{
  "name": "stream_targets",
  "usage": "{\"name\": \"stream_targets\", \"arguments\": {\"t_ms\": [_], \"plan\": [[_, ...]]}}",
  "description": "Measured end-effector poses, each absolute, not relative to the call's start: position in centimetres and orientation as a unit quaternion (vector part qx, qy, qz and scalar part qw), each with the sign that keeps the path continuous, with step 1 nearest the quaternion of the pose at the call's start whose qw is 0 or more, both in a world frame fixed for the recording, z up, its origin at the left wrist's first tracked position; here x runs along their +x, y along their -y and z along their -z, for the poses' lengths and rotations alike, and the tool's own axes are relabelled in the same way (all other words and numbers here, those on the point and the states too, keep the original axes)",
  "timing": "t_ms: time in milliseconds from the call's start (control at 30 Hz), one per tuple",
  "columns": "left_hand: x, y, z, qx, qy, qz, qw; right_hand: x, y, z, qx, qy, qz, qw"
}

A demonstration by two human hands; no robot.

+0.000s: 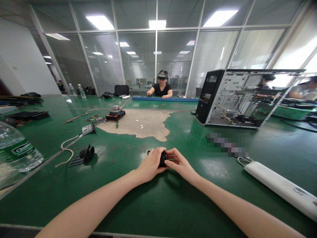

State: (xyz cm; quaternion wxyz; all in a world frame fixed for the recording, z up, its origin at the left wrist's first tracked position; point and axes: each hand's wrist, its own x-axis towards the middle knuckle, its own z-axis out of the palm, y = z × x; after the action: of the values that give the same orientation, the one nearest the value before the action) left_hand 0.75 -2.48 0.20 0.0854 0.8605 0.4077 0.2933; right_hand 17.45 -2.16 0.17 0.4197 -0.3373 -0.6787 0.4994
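Note:
Near the middle of the green table, my left hand [148, 165] is wrapped over a small black part [162, 159], gripping it from the left. The part looks rounded at its right end; most of it is hidden under my fingers, so its kind does not show. From the right, the thumb and fingers of my right hand [182, 165] close on that rounded end. Left of my hands lies another black piece [87, 152] with a round end and several flat prongs.
An open computer case [210, 99] stands at the right, near a white power strip [279, 188]. A water bottle [18, 148] is at the left edge. Farther back are a metal bracket with a cable [88, 129] and a heatsink fan [116, 112]. A person [162, 89] sits opposite.

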Motion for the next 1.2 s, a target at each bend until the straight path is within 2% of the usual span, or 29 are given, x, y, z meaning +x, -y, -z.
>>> {"name": "stream_targets", "arguments": {"t_ms": [300, 533, 1200], "plan": [[0.75, 2.46, -0.19, 0.862, -0.407, -0.289, 0.089, 17.13, 1.88, -0.08, -0.371, 0.667, -0.491, 0.420], [0.68, 2.43, -0.07, 0.862, -0.411, -0.285, 0.084, 17.44, 1.96, -0.07, -0.331, 0.672, -0.510, 0.423], [0.71, 2.42, -0.09, 0.861, -0.406, -0.294, 0.090, 17.29, 1.73, 0.08, -0.351, 0.660, -0.505, 0.432]]}}
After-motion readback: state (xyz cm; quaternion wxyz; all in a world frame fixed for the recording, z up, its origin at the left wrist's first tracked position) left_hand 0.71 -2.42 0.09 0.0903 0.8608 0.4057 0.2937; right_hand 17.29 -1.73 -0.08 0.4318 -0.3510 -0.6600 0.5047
